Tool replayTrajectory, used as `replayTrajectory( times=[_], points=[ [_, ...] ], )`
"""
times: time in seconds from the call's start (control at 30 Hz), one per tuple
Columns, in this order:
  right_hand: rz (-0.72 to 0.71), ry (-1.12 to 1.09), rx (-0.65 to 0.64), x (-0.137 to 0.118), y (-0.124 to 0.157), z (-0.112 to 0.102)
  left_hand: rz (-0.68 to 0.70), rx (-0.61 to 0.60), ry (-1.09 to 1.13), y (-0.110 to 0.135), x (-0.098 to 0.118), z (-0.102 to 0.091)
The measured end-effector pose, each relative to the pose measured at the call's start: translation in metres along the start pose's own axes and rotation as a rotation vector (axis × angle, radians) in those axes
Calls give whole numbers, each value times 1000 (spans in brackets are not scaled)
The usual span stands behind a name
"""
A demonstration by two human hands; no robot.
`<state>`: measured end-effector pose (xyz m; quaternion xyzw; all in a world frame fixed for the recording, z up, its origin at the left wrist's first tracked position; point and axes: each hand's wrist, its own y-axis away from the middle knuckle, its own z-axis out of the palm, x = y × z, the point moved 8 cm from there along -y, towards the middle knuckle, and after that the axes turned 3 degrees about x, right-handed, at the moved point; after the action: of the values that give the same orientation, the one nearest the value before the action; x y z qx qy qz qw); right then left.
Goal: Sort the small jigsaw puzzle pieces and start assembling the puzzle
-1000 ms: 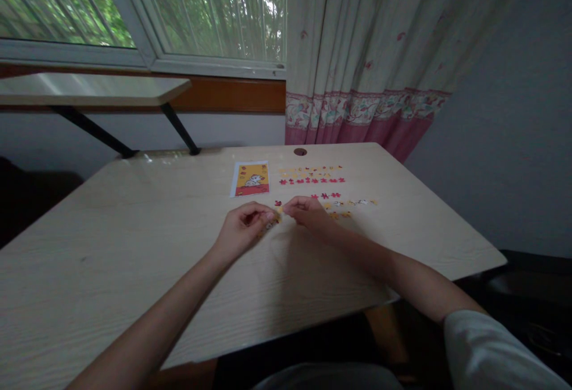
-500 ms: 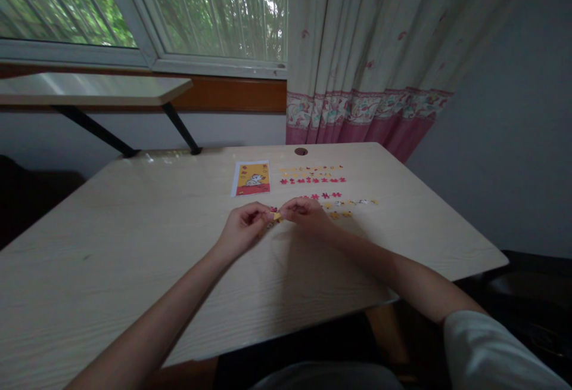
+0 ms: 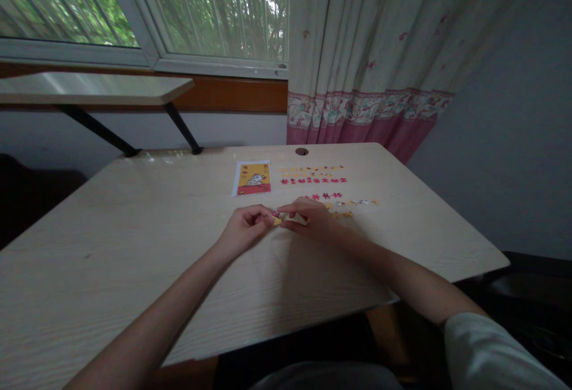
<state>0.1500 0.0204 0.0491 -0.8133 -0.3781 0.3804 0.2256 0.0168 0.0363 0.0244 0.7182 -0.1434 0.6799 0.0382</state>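
Observation:
Between thumb and fingers, my left hand (image 3: 245,225) pinches a yellow puzzle piece (image 3: 277,221) just above the table. My right hand (image 3: 313,218) is close on its right, thumb and forefinger parted around a gap, with nothing seen between them. A small red and white puzzle piece (image 3: 276,213) shows by the left fingertips, partly hidden. Red puzzle pieces (image 3: 316,197) lie in a short row behind my right hand. Yellow and white puzzle pieces (image 3: 364,202) are laid out to its right, some covered by the hand.
A picture card (image 3: 254,178) of a white animal on yellow and red lies behind my hands. More rows of red puzzle pieces (image 3: 313,180) and yellow ones stretch to its right. A raised shelf (image 3: 96,89) stands at the back left, and a curtain (image 3: 353,80) hangs behind the table (image 3: 147,247).
My right thumb and forefinger have come apart and moved slightly off the yellow puzzle piece, which stays in my left hand. The piece sits a little lower.

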Motion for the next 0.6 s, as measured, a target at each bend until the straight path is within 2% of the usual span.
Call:
replayTrajectory(
  times=[0.2, 0.3, 0.37, 0.43, 0.6],
  points=[
    [-33, 69, 25, -2, -2, -7, 2, -29, -69, -1, -3, -2],
    [-44, 85, 92, 1, -7, -22, 32, -3, -193, -2, 4, -17],
    [-10, 98, 139, 7, -10, -35, 48, 1, -361, -2, 10, -31],
    [59, 121, 175, 18, -12, -48, 65, -86, -520, -2, 14, -39],
    [156, 104, 212, 35, -13, -69, -30, -354, -810, 2, -2, -45]
  ],
)
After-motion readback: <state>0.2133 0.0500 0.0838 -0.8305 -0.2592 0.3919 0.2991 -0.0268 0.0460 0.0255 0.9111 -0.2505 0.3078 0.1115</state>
